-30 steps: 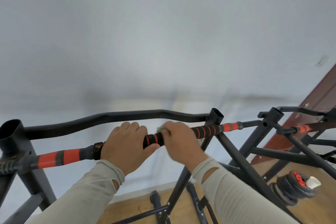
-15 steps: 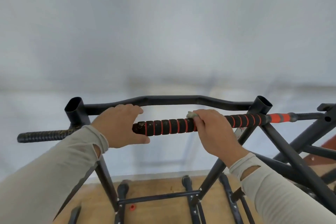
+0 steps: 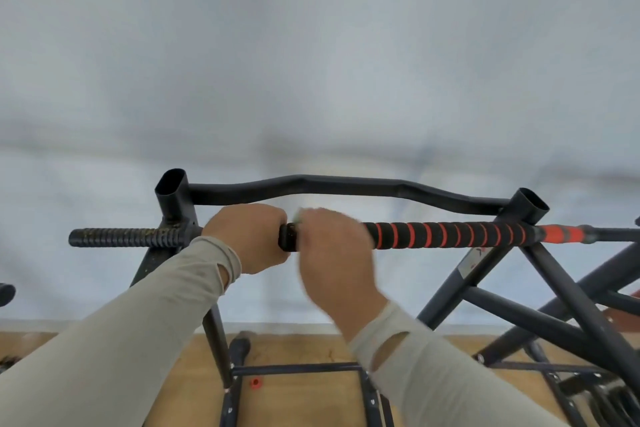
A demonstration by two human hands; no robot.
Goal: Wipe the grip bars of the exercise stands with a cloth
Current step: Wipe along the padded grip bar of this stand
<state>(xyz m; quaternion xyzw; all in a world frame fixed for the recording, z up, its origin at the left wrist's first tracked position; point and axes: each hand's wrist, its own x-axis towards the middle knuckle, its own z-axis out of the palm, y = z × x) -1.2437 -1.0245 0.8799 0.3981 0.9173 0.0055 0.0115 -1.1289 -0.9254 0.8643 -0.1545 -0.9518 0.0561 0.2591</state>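
Sliding leftward along the bar since half a second ago, the right hand point(image 3: 334, 250) is now sitting almost against the left hand point(image 3: 247, 236), where earlier a long run of foam lay between them. Its fingers are curling over the grip bar point(image 3: 450, 235) and pinching a small pale cloth point(image 3: 297, 216), of which only a blurred scrap is peeking out above the knuckles. The left hand is clenching the same bar just beside it, fingers wrapped over the top, with a short black foam stub showing between the two hands.

To the right, the bar is running on as black foam ringed with thin red spirals, ending in a solid orange-red band near the stand's right post point(image 3: 530, 206), an open-topped dark tube. A bent black metal crossbar point(image 3: 346, 185) is arching behind the hands, joining that post to the left post point(image 3: 173, 194). A ribbed black end grip point(image 3: 124, 237), flecked with dirt, is sticking out to the left.

Slanting dark legs of a second stand point(image 3: 554, 308) are crossing at the right. Below, beige sleeves are hiding much of the wooden floor point(image 3: 301, 347).
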